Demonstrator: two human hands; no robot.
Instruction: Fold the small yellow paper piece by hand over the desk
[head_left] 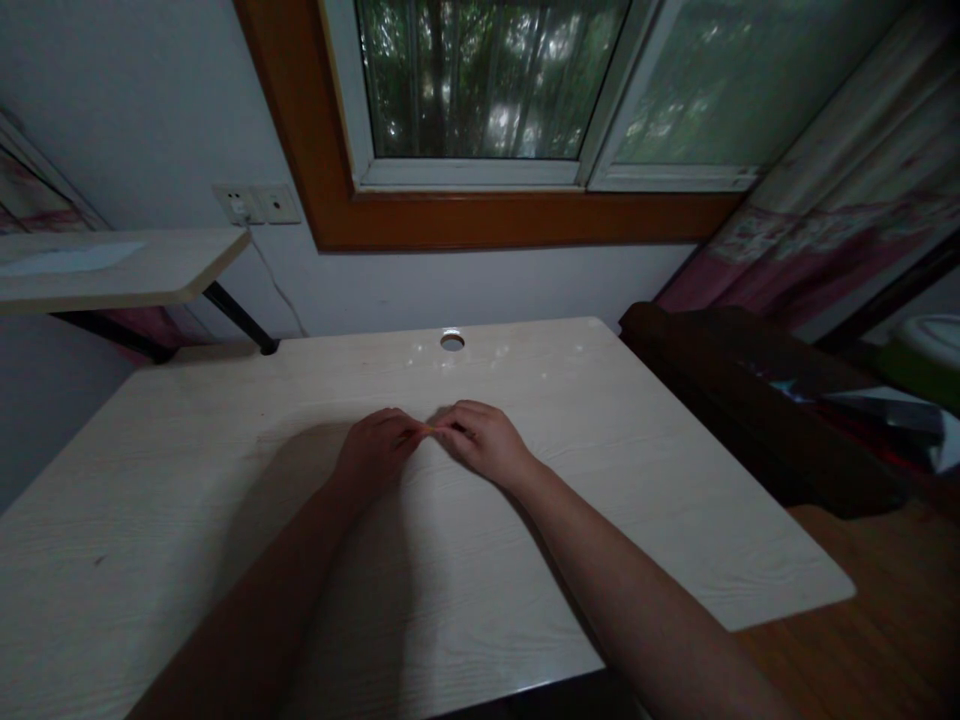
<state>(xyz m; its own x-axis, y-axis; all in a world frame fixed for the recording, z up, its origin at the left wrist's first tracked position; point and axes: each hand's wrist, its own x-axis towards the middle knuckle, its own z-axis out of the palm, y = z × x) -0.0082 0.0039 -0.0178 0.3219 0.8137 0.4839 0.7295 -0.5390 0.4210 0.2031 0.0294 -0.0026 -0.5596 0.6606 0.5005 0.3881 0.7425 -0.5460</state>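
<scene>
Forearms [637, 600] angle inward; left hand [375, 447] and right hand [486, 442] pinch a thin orange strip [429, 430] by its ends; probably light, pliable.

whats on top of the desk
The left hand and right hand rest on the desk, pinching a thin orange strip between them. Its ends are hidden in their grip.

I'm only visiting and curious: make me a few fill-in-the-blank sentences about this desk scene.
1. A small thin thing is pinched by ____ of the hands, left hand and right hand.
2. Beyond the hands, the pale desk has a round ____ near its far edge.
3. The wall above holds a brown-framed ____.
Missing words: both; hole; window.
</scene>
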